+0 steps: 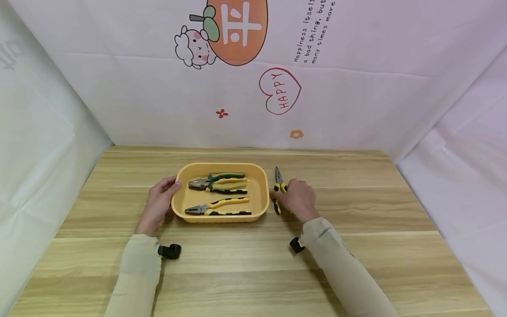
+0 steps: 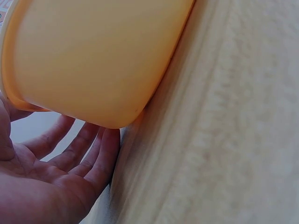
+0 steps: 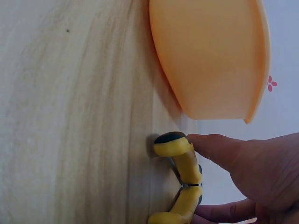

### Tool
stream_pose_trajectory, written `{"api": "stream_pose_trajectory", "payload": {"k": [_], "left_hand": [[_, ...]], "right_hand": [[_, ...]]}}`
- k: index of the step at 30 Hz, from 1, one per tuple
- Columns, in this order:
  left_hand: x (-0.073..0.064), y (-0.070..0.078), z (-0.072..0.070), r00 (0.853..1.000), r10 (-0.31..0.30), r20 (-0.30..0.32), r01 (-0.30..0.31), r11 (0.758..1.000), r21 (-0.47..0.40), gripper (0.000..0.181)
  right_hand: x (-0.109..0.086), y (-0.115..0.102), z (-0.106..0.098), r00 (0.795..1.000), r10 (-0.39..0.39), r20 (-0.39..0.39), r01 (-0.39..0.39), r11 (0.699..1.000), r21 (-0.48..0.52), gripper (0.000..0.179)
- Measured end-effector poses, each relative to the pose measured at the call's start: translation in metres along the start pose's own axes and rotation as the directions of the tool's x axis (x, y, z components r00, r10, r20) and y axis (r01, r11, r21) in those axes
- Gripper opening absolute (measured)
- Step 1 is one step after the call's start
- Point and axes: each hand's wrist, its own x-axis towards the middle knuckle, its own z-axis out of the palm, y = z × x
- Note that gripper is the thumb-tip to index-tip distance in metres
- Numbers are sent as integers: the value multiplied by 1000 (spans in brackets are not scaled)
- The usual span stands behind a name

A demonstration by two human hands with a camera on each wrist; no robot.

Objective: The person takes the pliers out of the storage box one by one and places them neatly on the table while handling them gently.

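Left hand (image 1: pixel 157 204): pinches left rim of tray (image 1: pixel 222 219) | Right hand (image 1: pixel 299 198): grips pliers (image 1: pixel 277 187) across both handles (image 3: pixel 188 164) | Pliers: just right of tray | Best handling, I judge: squeeze evenly, brace tray, keep pliers off its wall

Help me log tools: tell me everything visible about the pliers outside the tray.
The pliers have a slim, tapering grey nose, seemingly metal, and yellow, black-patched handles, seemingly plastic or rubber, spread apart. They lie on the wooden table, right of the yellow tray, nose pointing toward the white backdrop. The right hand grips the handles, partly hiding them.
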Motion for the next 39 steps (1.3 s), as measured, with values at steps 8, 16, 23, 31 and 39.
{"api": "stream_pose_trajectory", "payload": {"k": [8,16,23,31,39], "left_hand": [[-1,0,0,1000,-3,-5,3,1000,8,53],[-1,-1,0,1000,-3,-6,3,1000,3,54],[-1,-1,-2,1000,4,2,-4,1000,16,54],[0,-1,-2,1000,8,6,-8,1000,15,53],[-1,0,-1,1000,8,9,-8,1000,16,54]], "right_hand": [[-4,3,-5,999,-19,-29,19,1000,6,60],[-10,4,-17,993,-97,-62,99,995,20,53],[-15,7,-28,987,-143,-68,145,989,23,54],[-20,7,-41,984,-160,-81,164,985,45,57],[-26,2,-57,980,-179,-91,183,983,33,58]]}}
